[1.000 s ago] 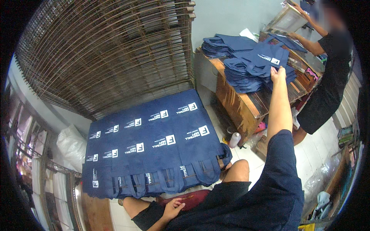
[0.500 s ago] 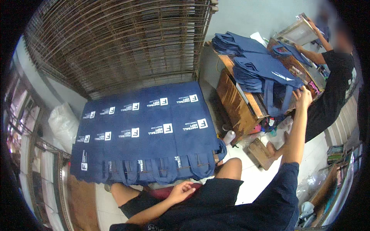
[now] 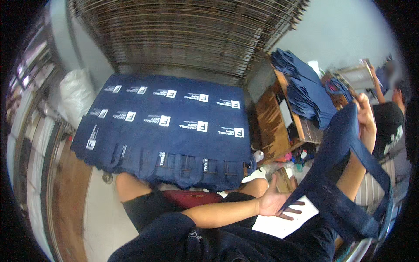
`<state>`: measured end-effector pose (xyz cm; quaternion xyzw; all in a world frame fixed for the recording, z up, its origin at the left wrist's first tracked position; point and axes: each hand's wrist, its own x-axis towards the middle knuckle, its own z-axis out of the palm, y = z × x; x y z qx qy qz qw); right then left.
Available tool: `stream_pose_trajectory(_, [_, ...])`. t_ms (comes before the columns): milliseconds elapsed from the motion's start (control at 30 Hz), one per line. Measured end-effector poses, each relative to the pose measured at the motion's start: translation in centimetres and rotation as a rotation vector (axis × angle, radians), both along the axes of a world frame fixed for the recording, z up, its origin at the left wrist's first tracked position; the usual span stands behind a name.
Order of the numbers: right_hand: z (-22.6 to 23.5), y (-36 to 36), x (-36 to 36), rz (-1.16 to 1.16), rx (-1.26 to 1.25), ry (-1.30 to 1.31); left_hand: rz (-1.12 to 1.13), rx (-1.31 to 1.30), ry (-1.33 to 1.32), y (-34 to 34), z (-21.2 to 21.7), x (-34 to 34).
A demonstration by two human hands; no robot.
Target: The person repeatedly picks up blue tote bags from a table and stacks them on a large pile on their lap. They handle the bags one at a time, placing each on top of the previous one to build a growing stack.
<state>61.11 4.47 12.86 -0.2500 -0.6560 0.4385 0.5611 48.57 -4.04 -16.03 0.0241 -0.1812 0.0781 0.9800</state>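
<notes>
A navy fabric tote bag (image 3: 329,168) hangs at a slant from my right hand (image 3: 366,121), raised at the right, whose fingers are closed on its upper edge. Its looped handles (image 3: 373,174) dangle beside my right forearm. My left hand (image 3: 273,201) is open with the fingers spread. One corner of the bag lies across that hand's fingers; whether they touch cannot be told. In front of me spreads a surface covered with overlapping navy tote bags (image 3: 170,131) with white prints, their handles along the near edge.
A wooden cabinet (image 3: 270,120) at the right carries stacked navy bags (image 3: 305,96). Behind the printed bags rises a tall rack of wire shelves (image 3: 174,39). A white plastic sack (image 3: 76,96) stands at left. A co-worker in black (image 3: 388,122) handles a frame (image 3: 355,81) at far right.
My right hand has lifted a tote bag off the cabinet's stack and brought it nearer. My left hand has moved right from my lap to the bag, fingers spreading. The view has turned.
</notes>
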Motion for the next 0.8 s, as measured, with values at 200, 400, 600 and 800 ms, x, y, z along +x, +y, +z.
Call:
stream_pose_trajectory(200, [-2.6, -5.2, -4.1, -0.124, -0.138, 0.146, 0.638, -0.101, 0.155, 5.3, -0.1, -7.2])
stream_pose_trajectory(400, [-10.0, -1.9, -1.8, -0.338, -0.209, 0.163, 1.379, 0.145, 0.783, 9.7, 4.5, -17.8])
stream_pose_trajectory(600, [-12.7, 0.9, -3.1, 0.088, -0.297, 0.137, 1.095, -0.054, 0.916, 10.4, 2.4, -18.4])
stream_pose_trajectory(800, [-10.5, -0.1, -8.8, 0.055, -0.307, 0.149, 1.538, -0.069, 0.899, 11.1, 2.8, -19.9])
